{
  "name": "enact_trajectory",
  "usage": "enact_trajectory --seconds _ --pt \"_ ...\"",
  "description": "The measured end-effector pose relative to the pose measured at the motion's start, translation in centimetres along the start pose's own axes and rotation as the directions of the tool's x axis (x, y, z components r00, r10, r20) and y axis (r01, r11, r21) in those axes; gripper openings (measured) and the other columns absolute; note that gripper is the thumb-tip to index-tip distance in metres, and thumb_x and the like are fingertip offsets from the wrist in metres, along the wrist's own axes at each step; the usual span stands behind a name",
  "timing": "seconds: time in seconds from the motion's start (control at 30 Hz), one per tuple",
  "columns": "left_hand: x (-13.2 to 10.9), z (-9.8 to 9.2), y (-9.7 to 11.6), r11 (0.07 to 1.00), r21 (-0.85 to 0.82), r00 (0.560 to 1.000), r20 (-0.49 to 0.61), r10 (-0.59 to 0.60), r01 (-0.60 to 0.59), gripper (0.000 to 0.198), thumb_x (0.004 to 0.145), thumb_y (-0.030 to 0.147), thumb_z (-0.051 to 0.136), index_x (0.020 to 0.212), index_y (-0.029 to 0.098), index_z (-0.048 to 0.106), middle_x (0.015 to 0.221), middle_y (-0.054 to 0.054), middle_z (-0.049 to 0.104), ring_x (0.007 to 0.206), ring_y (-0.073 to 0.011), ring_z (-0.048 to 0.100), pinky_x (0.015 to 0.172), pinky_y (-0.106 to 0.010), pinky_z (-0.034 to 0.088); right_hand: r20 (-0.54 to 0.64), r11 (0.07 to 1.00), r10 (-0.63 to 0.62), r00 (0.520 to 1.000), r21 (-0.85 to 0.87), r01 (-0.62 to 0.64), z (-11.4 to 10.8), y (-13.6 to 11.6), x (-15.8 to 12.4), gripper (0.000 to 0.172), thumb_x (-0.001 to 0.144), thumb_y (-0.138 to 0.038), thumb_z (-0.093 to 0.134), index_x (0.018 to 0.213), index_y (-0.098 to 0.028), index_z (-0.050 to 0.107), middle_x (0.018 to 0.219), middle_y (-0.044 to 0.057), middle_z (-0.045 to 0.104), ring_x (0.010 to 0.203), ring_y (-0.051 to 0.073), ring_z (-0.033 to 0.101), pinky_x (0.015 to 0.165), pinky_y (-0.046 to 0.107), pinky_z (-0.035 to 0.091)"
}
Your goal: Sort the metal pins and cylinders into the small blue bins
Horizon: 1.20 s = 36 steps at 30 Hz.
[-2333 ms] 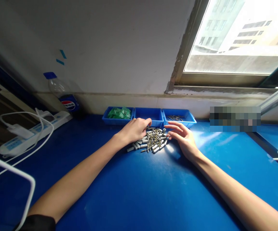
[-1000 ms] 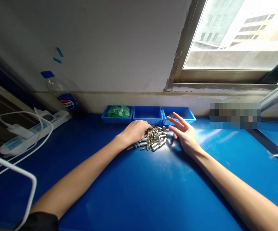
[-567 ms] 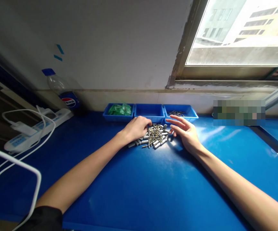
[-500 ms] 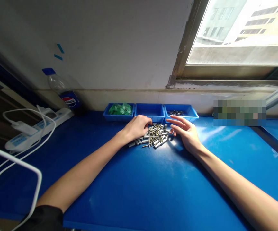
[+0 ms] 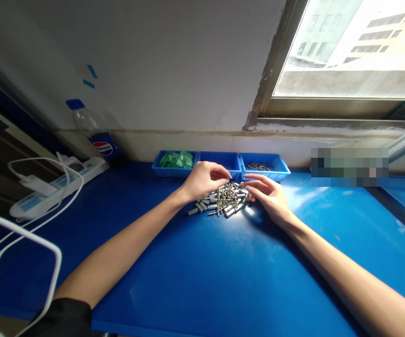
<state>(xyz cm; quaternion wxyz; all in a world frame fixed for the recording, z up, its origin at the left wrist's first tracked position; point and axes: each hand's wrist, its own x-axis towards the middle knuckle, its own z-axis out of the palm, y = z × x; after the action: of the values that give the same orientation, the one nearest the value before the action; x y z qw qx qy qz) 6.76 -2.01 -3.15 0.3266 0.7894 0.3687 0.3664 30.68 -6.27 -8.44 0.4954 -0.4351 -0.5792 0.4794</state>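
Note:
A pile of small metal parts (image 5: 227,199) lies on the blue table, mixing silver cylinder-like pieces with thin pins that have brass-coloured parts. My left hand (image 5: 205,181) is over the pile's left back side, thumb and fingertips brought together in a pinch; whatever is between them is too small to make out. On the pile's right, my right hand (image 5: 268,194) has its fingers apart, thumb and forefinger close to the back edge of the parts. Nothing shows clearly in it.
Behind the pile stand three joined blue trays: the left tray (image 5: 155,167) has green packets, the middle tray (image 5: 219,159) shows a bare inside, the right tray (image 5: 281,164) holds thin metal pieces. At left are a bottle (image 5: 100,138), a power strip (image 5: 35,206) and white cables (image 5: 56,262).
My left hand has lifted slightly and shifted right, its fingers rising from the parts. My right hand has moved a little left, its fingertips closer to my left hand.

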Motion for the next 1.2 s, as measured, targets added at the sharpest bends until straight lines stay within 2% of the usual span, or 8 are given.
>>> enact_trajectory --seconds 0.1,0.3,0.5,0.63,0.87,0.97,1.07,1.2 --pt "-0.1 0.2 0.3 0.99 -0.123 0.998 0.018 -0.061 0.063 0.015 0.083 0.027 0.08 0.087 0.013 0.079 0.086 -0.007 0.08 0.078 -0.0177 0.076 0.076 -0.028 0.061 0.049 1.0 0.015 0.999 -0.024 -0.014 0.2 -0.4 -0.3 0.044 0.087 -0.042 0.079 0.126 -0.026 0.069 0.107 0.007 0.079 0.067 0.017 0.067 0.062 0.033 0.056" --pt "-0.2 1.0 0.3 0.972 -0.205 0.994 0.008 -0.11 0.11 0.028 0.077 0.038 0.087 0.079 0.013 0.075 0.076 -0.006 0.078 0.068 -0.0166 0.073 0.066 -0.026 0.058 0.127 0.999 0.045 0.991 0.002 -0.046 0.7 -0.9 -0.6 0.05 0.082 -0.041 0.085 0.128 -0.028 0.069 0.105 0.007 0.08 0.072 0.019 0.07 0.065 0.036 0.059" --pt "-0.4 1.3 0.4 0.963 -0.234 0.991 0.062 -0.12 0.132 0.023 0.075 0.032 0.087 0.08 0.013 0.075 0.081 -0.007 0.079 0.074 -0.0186 0.076 0.072 -0.028 0.061 0.091 0.996 0.078 0.993 0.031 -0.081 0.6 -0.8 -0.4 0.035 0.08 -0.044 0.086 0.109 -0.026 0.077 0.089 0.005 0.08 0.062 0.018 0.066 0.052 0.031 0.05" --pt "-0.4 1.2 0.3 0.964 -0.231 0.987 0.12 -0.103 0.129 0.018 0.078 0.027 0.084 0.085 0.013 0.077 0.087 -0.009 0.081 0.081 -0.0201 0.078 0.077 -0.029 0.063 0.041 0.996 0.083 0.996 0.037 -0.085 0.4 -0.5 -0.1 0.027 0.076 -0.044 0.088 0.094 -0.025 0.081 0.075 0.002 0.076 0.06 0.017 0.064 0.057 0.033 0.051" --pt "-0.7 1.9 0.0 0.972 -0.223 0.988 0.148 -0.041 0.074 0.011 0.083 0.021 0.078 0.09 0.013 0.075 0.089 -0.008 0.081 0.085 -0.0195 0.079 0.083 -0.028 0.063 0.047 0.993 0.092 0.995 0.072 -0.095 0.1 -0.3 0.1 0.025 0.077 -0.041 0.089 0.095 -0.024 0.083 0.073 0.001 0.074 0.062 0.015 0.061 0.063 0.032 0.05" --pt "-0.7 1.9 -0.1 0.992 -0.121 0.991 0.13 -0.009 0.025 0.01 0.087 0.022 0.075 0.092 0.013 0.074 0.09 -0.007 0.081 0.086 -0.0186 0.078 0.083 -0.027 0.062 0.053 0.995 0.095 0.994 0.03 -0.097 0.0 -0.2 0.1 0.029 0.078 -0.043 0.087 0.098 -0.022 0.083 0.074 0.002 0.075 0.063 0.016 0.061 0.062 0.032 0.05" --pt "-0.5 1.1 -0.5 0.986 0.161 0.989 0.144 0.026 -0.05 0.016 0.091 0.025 0.071 0.102 0.015 0.076 0.095 -0.007 0.08 0.088 -0.0196 0.077 0.085 -0.029 0.06 -0.02 0.997 0.075 0.997 0.008 -0.075 0.0 0.0 0.2 0.032 0.079 -0.045 0.086 0.1 -0.021 0.082 0.078 0.004 0.076 0.062 0.015 0.061 0.056 0.029 0.046" --pt "-0.3 -0.2 -1.4 0.891 0.43 0.968 0.249 0.037 -0.144 0.028 0.095 0.019 0.064 0.121 0.016 0.075 0.118 -0.011 0.078 0.106 -0.0245 0.074 0.096 -0.033 0.056 -0.146 1.0 -0.026 0.989 -0.008 0.025 -0.1 0.0 0.7 0.042 0.081 -0.046 0.083 0.117 -0.025 0.078 0.118 0.009 0.078 0.063 0.014 0.061 0.048 0.028 0.043"
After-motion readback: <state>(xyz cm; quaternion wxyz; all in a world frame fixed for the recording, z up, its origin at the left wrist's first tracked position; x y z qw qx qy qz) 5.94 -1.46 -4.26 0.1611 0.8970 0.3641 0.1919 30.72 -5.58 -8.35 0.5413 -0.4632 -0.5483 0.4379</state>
